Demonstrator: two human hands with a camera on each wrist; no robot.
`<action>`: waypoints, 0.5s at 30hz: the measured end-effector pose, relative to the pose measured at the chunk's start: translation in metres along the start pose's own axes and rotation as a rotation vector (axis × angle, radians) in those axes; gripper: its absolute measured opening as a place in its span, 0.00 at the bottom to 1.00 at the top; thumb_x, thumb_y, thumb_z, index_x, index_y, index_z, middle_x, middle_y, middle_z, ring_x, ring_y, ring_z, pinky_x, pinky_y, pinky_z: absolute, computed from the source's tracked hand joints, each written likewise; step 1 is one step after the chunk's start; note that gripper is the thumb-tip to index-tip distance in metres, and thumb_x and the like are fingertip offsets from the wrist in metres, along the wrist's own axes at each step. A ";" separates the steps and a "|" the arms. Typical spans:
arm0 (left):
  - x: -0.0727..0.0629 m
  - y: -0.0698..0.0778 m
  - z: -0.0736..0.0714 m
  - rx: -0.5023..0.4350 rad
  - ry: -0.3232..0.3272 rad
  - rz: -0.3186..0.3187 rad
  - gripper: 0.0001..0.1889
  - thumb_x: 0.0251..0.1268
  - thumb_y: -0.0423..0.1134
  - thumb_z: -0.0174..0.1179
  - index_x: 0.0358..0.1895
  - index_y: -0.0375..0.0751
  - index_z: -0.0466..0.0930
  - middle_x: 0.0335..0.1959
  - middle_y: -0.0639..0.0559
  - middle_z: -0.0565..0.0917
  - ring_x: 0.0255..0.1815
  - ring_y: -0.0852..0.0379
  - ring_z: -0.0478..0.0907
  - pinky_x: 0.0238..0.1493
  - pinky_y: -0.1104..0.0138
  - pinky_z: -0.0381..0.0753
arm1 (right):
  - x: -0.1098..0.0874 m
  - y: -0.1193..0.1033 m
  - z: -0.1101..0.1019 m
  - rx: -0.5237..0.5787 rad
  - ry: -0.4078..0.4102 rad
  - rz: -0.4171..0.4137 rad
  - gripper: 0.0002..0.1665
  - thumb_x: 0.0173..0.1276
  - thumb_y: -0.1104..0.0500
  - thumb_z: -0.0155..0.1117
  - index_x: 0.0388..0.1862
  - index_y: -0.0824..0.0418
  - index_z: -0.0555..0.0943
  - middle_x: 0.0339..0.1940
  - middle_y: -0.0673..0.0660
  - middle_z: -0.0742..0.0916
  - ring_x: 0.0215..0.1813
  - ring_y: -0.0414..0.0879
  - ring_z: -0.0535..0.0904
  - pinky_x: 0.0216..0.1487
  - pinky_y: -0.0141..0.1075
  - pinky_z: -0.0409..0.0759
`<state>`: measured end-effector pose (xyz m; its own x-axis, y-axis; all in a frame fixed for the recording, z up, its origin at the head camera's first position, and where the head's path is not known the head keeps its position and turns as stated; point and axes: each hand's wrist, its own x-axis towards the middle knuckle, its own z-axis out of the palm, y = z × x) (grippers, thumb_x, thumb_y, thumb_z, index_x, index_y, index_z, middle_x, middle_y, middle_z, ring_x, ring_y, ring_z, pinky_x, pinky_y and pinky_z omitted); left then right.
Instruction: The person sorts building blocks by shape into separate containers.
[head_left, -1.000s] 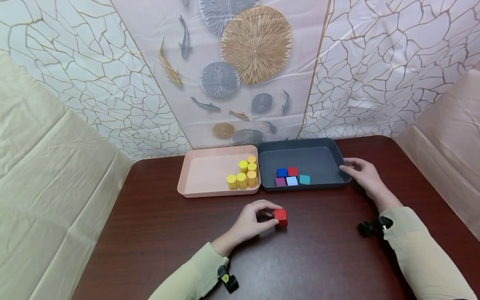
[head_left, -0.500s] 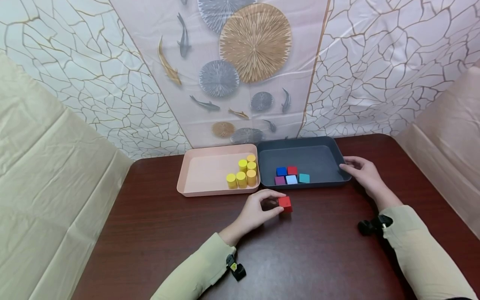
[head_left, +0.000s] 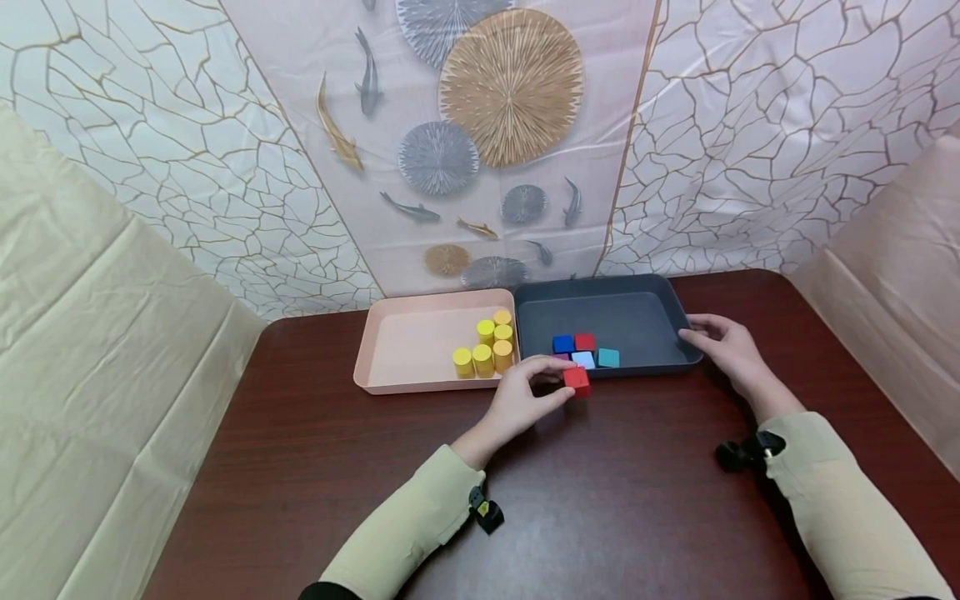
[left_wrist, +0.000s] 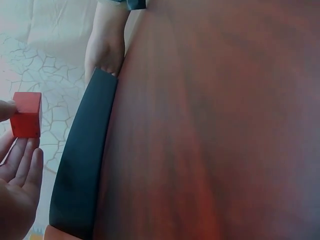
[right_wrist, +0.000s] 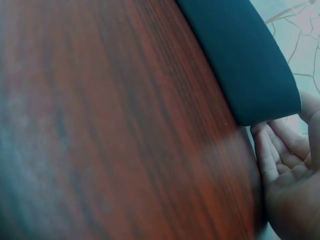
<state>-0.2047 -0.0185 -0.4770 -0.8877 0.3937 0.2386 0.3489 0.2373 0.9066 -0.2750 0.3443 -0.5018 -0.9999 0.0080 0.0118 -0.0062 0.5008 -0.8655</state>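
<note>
Thumb and fingers of my left hand [head_left: 521,400] pinch a red cube [head_left: 577,382] near the front edge of the dark grey tray [head_left: 645,308]. In the left wrist view, the cube [left_wrist: 27,115] shows raised beside the tray's outer wall. Several cubes lie in the tray's front left part: a blue cube [head_left: 562,343], another red cube [head_left: 584,342], a light blue cube [head_left: 583,360], a teal cube [head_left: 608,357] and a purple one mostly hidden by my hand. At the tray's right end, my right hand [head_left: 727,354] grips its corner, thumb at the rim and fingers below.
Left of the dark tray stands a pink tray [head_left: 420,325], side by side with it. Several yellow and orange cylinders [head_left: 483,358] stand in its right part. Both trays rest at the back of a dark brown table [head_left: 637,500], before a patterned cloth [head_left: 510,92].
My left hand has carried the red cube away from the body and slightly right, up from the table's middle to the dark tray's front edge. My right hand has stayed on the tray corner.
</note>
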 end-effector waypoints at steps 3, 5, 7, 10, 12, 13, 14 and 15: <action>0.007 0.001 0.002 0.010 0.012 -0.008 0.19 0.69 0.32 0.71 0.61 0.38 0.87 0.58 0.41 0.88 0.55 0.45 0.87 0.63 0.63 0.86 | 0.000 0.000 0.000 0.005 0.001 0.000 0.37 0.80 0.49 0.64 0.75 0.75 0.72 0.46 0.36 0.80 0.41 0.19 0.75 0.42 0.16 0.77; 0.012 0.001 0.003 0.020 0.020 -0.008 0.18 0.69 0.32 0.71 0.61 0.38 0.87 0.57 0.41 0.88 0.55 0.46 0.88 0.62 0.66 0.86 | 0.000 0.000 0.000 0.005 0.001 0.000 0.37 0.80 0.49 0.64 0.75 0.75 0.72 0.45 0.36 0.80 0.41 0.19 0.75 0.42 0.16 0.77; 0.016 0.002 0.004 0.026 0.029 -0.010 0.18 0.69 0.32 0.72 0.61 0.39 0.87 0.56 0.42 0.89 0.54 0.47 0.88 0.61 0.67 0.86 | 0.000 -0.001 0.000 0.007 0.001 0.000 0.37 0.80 0.50 0.65 0.75 0.75 0.72 0.45 0.36 0.80 0.41 0.19 0.75 0.41 0.16 0.77; 0.022 0.002 0.006 0.014 0.035 -0.018 0.18 0.69 0.33 0.72 0.61 0.40 0.88 0.57 0.41 0.88 0.53 0.46 0.89 0.60 0.63 0.87 | 0.000 -0.001 0.000 0.011 0.002 0.000 0.37 0.80 0.50 0.65 0.75 0.75 0.72 0.45 0.36 0.80 0.41 0.19 0.75 0.41 0.16 0.77; 0.027 0.003 0.006 0.004 0.035 -0.025 0.18 0.69 0.33 0.72 0.61 0.40 0.88 0.57 0.41 0.88 0.53 0.44 0.89 0.60 0.59 0.88 | 0.000 0.000 0.000 0.013 0.002 0.002 0.37 0.80 0.50 0.65 0.75 0.75 0.72 0.45 0.36 0.80 0.41 0.19 0.75 0.41 0.16 0.77; 0.029 0.003 0.007 -0.002 0.034 -0.027 0.19 0.69 0.34 0.72 0.61 0.40 0.88 0.58 0.41 0.88 0.53 0.43 0.89 0.60 0.59 0.88 | 0.001 0.000 0.000 0.010 0.003 0.003 0.37 0.80 0.50 0.65 0.75 0.75 0.72 0.46 0.36 0.80 0.41 0.19 0.75 0.42 0.16 0.77; 0.032 0.003 0.007 -0.006 0.032 -0.027 0.19 0.68 0.34 0.72 0.61 0.39 0.87 0.57 0.40 0.88 0.54 0.42 0.89 0.59 0.58 0.88 | 0.001 0.000 0.000 0.007 0.003 0.003 0.37 0.80 0.50 0.65 0.75 0.75 0.72 0.46 0.36 0.80 0.41 0.19 0.75 0.42 0.16 0.77; 0.034 0.004 0.008 -0.011 0.032 -0.025 0.19 0.68 0.34 0.72 0.61 0.39 0.87 0.57 0.39 0.88 0.55 0.40 0.88 0.60 0.59 0.88 | 0.001 0.001 0.000 0.005 0.003 0.003 0.37 0.80 0.50 0.64 0.75 0.75 0.72 0.47 0.37 0.80 0.41 0.19 0.75 0.42 0.16 0.77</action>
<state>-0.2315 0.0027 -0.4683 -0.9054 0.3591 0.2266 0.3234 0.2372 0.9160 -0.2761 0.3449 -0.5022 -0.9999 0.0122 0.0102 -0.0028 0.4965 -0.8680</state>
